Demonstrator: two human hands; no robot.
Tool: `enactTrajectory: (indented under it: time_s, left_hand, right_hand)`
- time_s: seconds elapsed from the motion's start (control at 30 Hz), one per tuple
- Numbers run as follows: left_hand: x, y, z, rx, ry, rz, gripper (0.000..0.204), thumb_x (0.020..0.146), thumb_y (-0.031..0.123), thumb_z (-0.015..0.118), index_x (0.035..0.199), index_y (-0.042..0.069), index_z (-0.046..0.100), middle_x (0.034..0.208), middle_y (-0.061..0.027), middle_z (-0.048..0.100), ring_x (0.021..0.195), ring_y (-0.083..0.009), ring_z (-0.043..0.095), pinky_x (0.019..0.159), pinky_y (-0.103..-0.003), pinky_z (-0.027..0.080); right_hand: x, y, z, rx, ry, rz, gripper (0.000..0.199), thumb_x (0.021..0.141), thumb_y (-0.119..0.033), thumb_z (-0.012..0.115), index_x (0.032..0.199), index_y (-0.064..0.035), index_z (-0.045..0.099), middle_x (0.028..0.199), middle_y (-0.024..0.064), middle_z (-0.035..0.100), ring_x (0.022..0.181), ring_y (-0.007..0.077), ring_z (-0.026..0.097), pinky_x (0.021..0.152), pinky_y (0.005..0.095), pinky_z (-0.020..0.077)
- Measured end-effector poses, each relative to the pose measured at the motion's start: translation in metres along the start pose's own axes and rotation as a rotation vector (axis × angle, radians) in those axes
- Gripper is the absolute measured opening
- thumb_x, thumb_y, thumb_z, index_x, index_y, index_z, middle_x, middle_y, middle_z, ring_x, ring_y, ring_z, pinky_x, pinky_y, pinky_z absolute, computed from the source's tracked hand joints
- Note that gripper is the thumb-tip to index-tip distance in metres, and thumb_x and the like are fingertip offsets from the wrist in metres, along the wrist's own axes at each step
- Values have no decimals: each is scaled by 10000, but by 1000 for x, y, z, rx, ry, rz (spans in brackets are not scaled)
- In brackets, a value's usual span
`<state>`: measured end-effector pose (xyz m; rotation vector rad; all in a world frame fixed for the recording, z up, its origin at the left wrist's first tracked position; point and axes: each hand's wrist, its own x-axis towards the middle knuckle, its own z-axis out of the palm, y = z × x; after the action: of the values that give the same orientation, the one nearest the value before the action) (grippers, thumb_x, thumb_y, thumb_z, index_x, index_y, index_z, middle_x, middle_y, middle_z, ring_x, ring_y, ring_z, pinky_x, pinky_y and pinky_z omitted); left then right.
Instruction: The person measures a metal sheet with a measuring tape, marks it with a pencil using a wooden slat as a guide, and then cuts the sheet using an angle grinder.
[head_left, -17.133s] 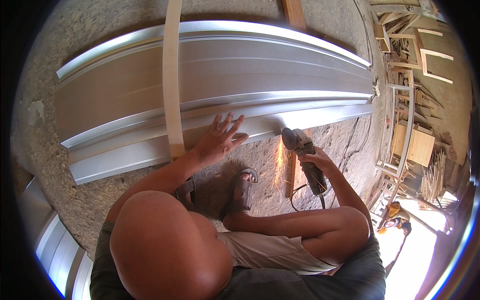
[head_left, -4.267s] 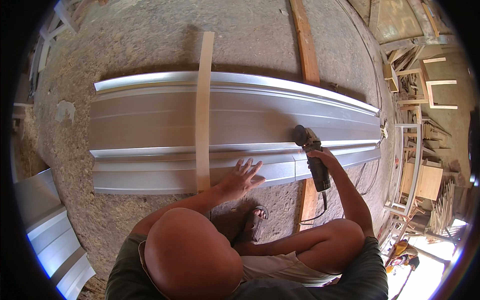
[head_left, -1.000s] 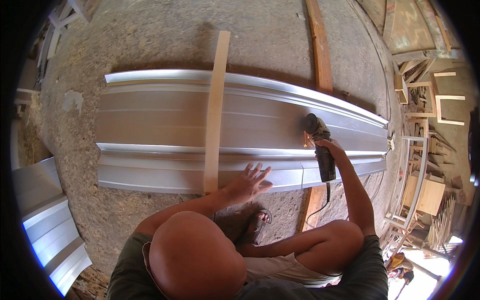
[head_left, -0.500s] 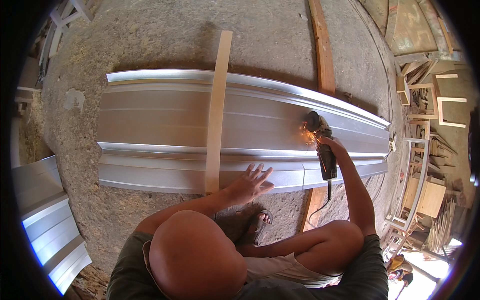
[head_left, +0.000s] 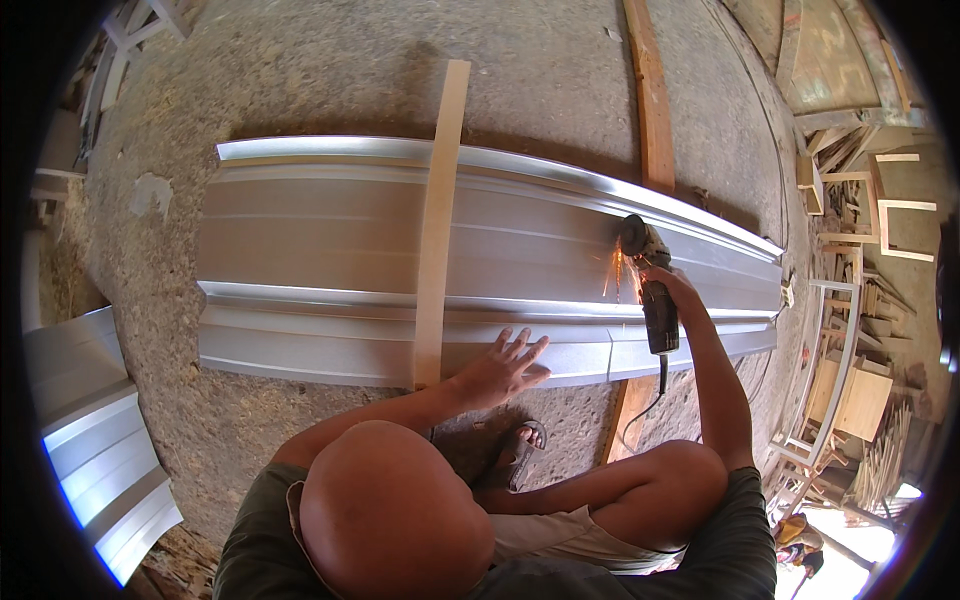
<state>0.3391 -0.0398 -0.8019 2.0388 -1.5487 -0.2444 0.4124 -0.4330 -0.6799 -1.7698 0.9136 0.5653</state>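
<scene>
Long ribbed silver metal roofing sheet (head_left: 330,240) lies across the middle of the frame on the rough concrete floor (head_left: 330,70). Pale narrow wooden batten (head_left: 438,220) lies across it, running top to bottom just left of centre. Left hand (head_left: 505,365) flat, fingers (head_left: 528,347) spread, on the sheet's near edge just right of the batten's lower end. Right hand (head_left: 672,292) wrapped around a dark corded angle grinder (head_left: 650,285), right of centre; disc on the sheet, orange sparks (head_left: 618,275) spraying down. Brown wooden plank (head_left: 648,90) under the sheet, upper right. Stacked wooden frames (head_left: 860,200) at right edge. More corrugated silver sheets (head_left: 95,440) lower left. Sandalled foot (head_left: 515,455) below the sheet.
</scene>
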Motion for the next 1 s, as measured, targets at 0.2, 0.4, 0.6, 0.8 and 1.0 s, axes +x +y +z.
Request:
enactTrajectory:
  time_s: [0.2, 0.4, 0.6, 0.8, 1.0]
  left_hand:
    - [-3, -1, 0, -62, -36, -17, 545, 974, 233, 595, 1513, 227, 514, 1659, -263, 217, 1460, -519, 348, 1177, -681, 288]
    - [-2, -1, 0, -65, -31, -17, 538, 974, 228, 591, 1507, 223, 521, 1657, -262, 223, 1461, -518, 348, 1181, -681, 278]
    - [-2, -1, 3, -2, 19, -12, 543, 957, 281, 611, 1494, 267, 534, 1658, -234, 230, 1453, -499, 371, 1147, -678, 340]
    - [-3, -1, 3, -81, -3, -17, 530, 958, 233, 592, 1485, 201, 542, 1649, -265, 238, 1457, -524, 351, 1167, -684, 299]
    - [-2, -1, 8, -28, 39, -15, 550, 963, 272, 582, 1508, 268, 514, 1661, -244, 219, 1446, -510, 371, 1145, -677, 336]
  right_hand:
    - [3, -3, 9, 58, -18, -19, 354, 830, -327, 762, 970, -18, 662, 756, 100, 686, 625, 189, 691, 585, 330, 583]
    - [13, 0, -1, 16, -33, -7, 342, 852, -341, 762, 969, -32, 675, 777, 101, 687, 635, 200, 690, 596, 328, 591]
    - [18, -3, -1, 48, -46, -34, 339, 856, -331, 761, 967, -23, 674, 780, 106, 691, 630, 205, 694, 587, 331, 588]
    - [18, -9, 0, 52, -60, -8, 345, 854, -324, 761, 999, -29, 653, 785, 116, 692, 629, 211, 696, 596, 335, 592]
    - [26, -9, -3, 35, -47, -32, 353, 850, -327, 764, 1001, -27, 654, 777, 120, 694, 633, 213, 699, 600, 337, 596]
